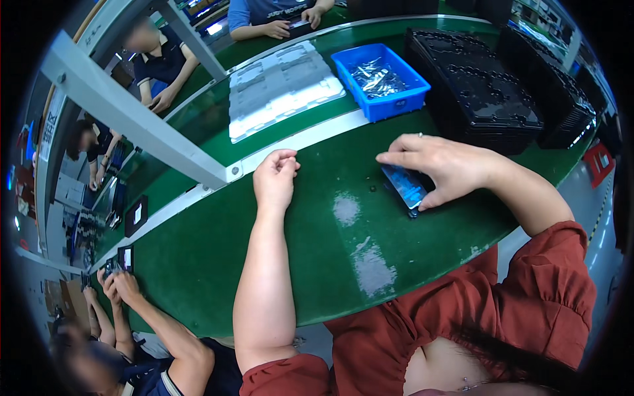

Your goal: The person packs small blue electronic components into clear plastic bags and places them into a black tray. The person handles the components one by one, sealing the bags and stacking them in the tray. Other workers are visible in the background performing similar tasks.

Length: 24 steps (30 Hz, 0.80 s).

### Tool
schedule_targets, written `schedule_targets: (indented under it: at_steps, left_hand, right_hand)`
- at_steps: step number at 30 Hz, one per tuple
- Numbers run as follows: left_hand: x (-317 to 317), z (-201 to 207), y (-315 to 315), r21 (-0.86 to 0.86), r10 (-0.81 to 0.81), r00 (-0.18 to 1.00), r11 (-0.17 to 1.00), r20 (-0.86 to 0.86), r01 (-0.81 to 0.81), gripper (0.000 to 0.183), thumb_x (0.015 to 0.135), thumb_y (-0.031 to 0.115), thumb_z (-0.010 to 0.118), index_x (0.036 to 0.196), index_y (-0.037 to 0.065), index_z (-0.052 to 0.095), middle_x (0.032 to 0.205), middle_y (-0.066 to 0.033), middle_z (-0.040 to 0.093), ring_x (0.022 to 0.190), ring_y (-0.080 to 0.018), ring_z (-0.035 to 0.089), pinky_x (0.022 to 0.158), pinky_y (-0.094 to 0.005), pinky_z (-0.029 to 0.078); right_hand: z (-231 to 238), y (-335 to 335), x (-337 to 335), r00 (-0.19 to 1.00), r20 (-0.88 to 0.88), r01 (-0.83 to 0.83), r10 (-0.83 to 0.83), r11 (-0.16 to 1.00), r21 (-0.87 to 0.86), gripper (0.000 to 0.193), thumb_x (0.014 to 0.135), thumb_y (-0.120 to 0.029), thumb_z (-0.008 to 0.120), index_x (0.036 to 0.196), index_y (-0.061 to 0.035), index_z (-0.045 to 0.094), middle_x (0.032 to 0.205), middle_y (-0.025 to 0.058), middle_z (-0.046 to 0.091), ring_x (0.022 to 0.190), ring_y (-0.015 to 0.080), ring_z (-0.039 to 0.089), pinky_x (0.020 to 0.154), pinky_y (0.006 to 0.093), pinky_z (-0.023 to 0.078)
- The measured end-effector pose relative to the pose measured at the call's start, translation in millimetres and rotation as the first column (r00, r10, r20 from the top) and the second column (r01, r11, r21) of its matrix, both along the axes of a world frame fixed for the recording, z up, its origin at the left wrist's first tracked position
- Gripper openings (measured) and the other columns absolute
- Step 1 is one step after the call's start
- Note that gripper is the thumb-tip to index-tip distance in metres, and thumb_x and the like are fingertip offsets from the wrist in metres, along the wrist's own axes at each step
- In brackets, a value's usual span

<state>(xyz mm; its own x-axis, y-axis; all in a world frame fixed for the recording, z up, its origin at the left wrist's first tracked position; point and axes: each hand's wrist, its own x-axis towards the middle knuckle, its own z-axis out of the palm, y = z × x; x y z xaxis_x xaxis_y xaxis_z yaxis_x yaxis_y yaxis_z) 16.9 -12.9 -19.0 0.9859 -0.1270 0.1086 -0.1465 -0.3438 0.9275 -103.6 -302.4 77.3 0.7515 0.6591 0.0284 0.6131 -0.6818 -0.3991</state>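
My right hand [439,164] arches over a flat, dark rectangular piece with a shiny blue face [404,185], which lies at the green tabletop. The thumb is at its near end and the fingers reach its far end, so part of it is hidden under the palm. A tiny dark bit [372,189] lies just left of the piece. To the left, my left hand [274,181] is curled closed above the table, thumb against the bent fingers. Whatever may be inside it is hidden.
A blue bin [396,107] of small metal parts stands beyond my right hand. Stacked black trays [485,86] are at the right, a pale moulded tray [281,89] at the far left. A grey metal post [142,125] slants across the left. Co-workers sit around the table.
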Motion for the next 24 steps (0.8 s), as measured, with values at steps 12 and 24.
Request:
schedule_targets:
  at_steps: [12,24]
  left_hand:
    - [3.8,-5.1,6.6,-0.086,-0.028,0.999,0.996,-0.015,0.027,0.015,0.091,0.004,0.057,0.102,-0.003,0.064,0.082,-0.0061,0.065,0.071,-0.0097,0.059,0.065,-0.0219,0.048]
    - [-1.4,-0.4,14.7,-0.034,0.030,0.999,0.999,-0.040,-0.032,0.015,0.092,0.011,0.059,0.103,0.004,0.066,0.080,-0.0007,0.066,0.065,-0.0040,0.056,0.050,-0.0164,0.036]
  right_hand:
    - [-42.5,-8.0,2.9,0.959,0.206,-0.193,0.193,0.981,-0.019,0.074,0.063,-0.027,0.076,0.123,0.0094,0.051,0.106,0.0214,0.059,0.103,0.0353,0.056,0.091,0.0412,0.047]
    - [50.9,-64.6,-6.3,0.854,0.517,-0.131,0.056,0.985,0.110,0.069,0.061,-0.023,0.073,0.122,0.0050,0.054,0.106,0.0199,0.060,0.096,0.0349,0.058,0.085,0.0405,0.049]
